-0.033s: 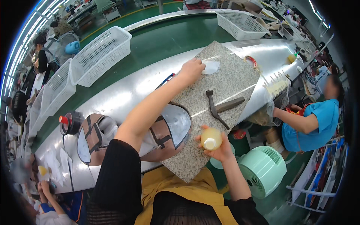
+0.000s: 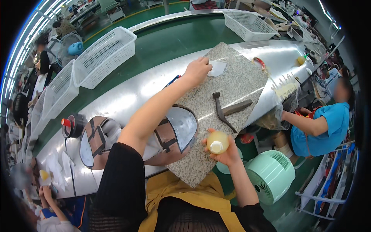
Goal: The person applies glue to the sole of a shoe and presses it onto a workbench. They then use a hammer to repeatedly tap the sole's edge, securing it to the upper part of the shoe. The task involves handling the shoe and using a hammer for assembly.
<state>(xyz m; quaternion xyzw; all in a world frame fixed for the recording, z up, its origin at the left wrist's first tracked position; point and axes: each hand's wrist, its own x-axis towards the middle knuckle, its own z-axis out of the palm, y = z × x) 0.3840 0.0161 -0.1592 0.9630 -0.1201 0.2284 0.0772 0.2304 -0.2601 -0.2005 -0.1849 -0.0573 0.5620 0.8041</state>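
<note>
My left hand (image 2: 198, 72) reaches to the far part of a speckled stone slab (image 2: 241, 79). Its fingers are closed at the edge of a thin white piece (image 2: 218, 69) lying on the slab. Nearer me, my right hand (image 2: 232, 155) is wrapped round a small rounded bottle (image 2: 217, 138) of yellowish liquid, its white cap towards me. Between the two hands a dark hammer (image 2: 220, 111) rests on the slab. Brown workpieces with black straps and pale rounded ends lie to the left, one (image 2: 165, 130) overlapping the slab, partly behind my left arm, another (image 2: 99, 142) farther left.
Red-handled scissors (image 2: 259, 63) lie beyond the slab's right edge. White perforated baskets (image 2: 104, 58) line the far left. A black container (image 2: 73, 127) with a red top stands left. A green fan (image 2: 270, 176) is at my right, near a co-worker in blue (image 2: 320, 127).
</note>
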